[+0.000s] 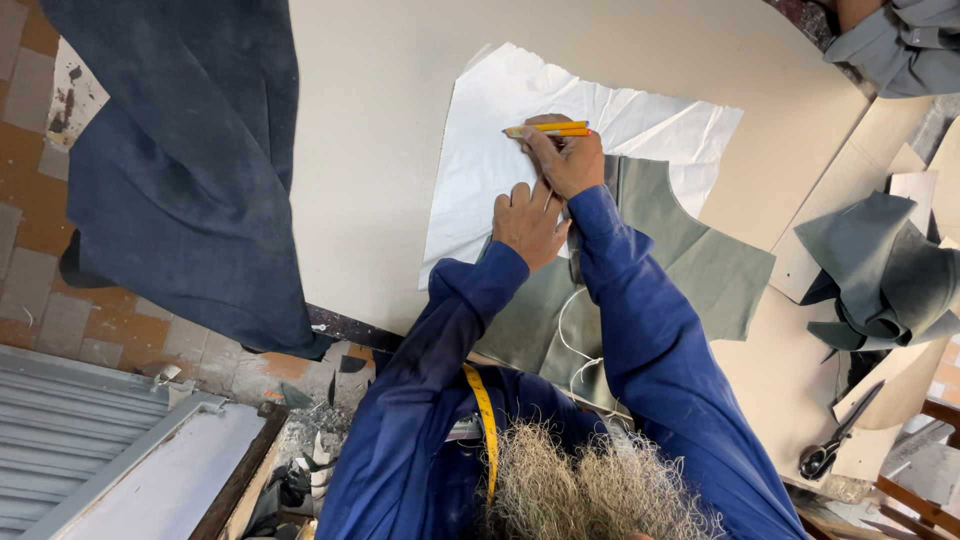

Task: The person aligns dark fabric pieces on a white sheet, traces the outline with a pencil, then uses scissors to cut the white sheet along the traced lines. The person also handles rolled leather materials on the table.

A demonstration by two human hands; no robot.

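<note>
The right hand (568, 160) grips a yellow pencil (547, 130), its tip on the white paper pattern (500, 150) lying on the pale table (370, 150). The left hand (527, 222) rests flat, fingers spread, seemingly pinning the paper's edge beside the olive fabric piece (700, 260). Black scissors (835, 440) lie well apart.
</note>
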